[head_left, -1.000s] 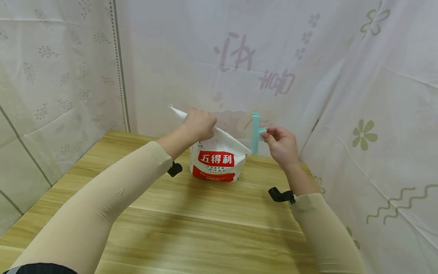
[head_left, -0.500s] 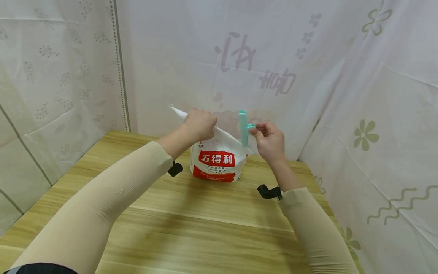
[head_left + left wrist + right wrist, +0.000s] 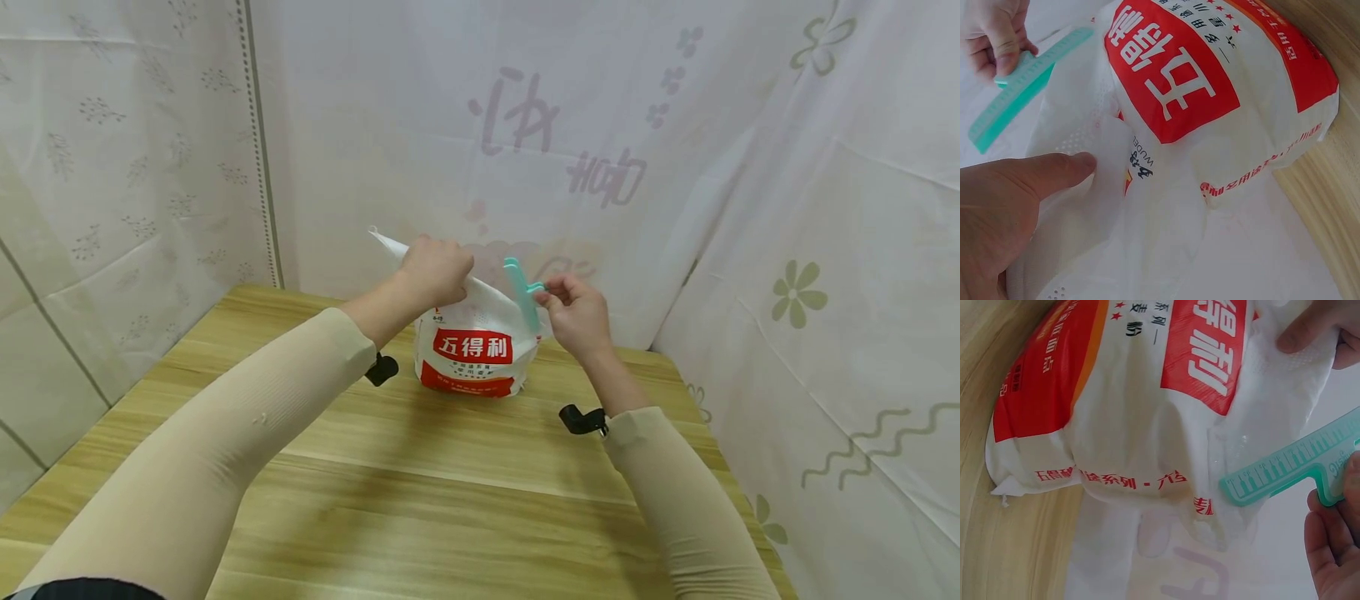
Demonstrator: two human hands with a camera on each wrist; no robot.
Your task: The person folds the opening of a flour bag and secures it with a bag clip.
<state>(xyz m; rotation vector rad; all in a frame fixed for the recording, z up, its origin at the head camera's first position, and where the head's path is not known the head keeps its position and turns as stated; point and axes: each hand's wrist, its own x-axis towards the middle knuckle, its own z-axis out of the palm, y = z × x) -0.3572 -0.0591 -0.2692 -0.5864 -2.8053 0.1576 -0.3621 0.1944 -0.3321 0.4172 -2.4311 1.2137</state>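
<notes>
A white flour bag with red printed panels stands on the wooden table, its slack top pulled up to the left. My left hand grips that folded top edge; in the left wrist view its thumb presses flat on the plastic. Between thumb and fingers, my right hand pinches the handle of a teal bag clip with ruler-like marks. The clip is tilted, its long jaws parted at the bag's upper right edge. In the right wrist view the clip's tip overlaps the bag's corner beside the red lettering.
The wooden table extends toward me and to both sides. Pale printed curtains hang close behind it and along its left and right sides. A black wrist camera juts from my right sleeve, another from my left.
My right hand has moved left with the bag clip, bringing it from beside the bag to its upper right edge. The clip has tilted from upright. My left hand keeps its grip in place.
</notes>
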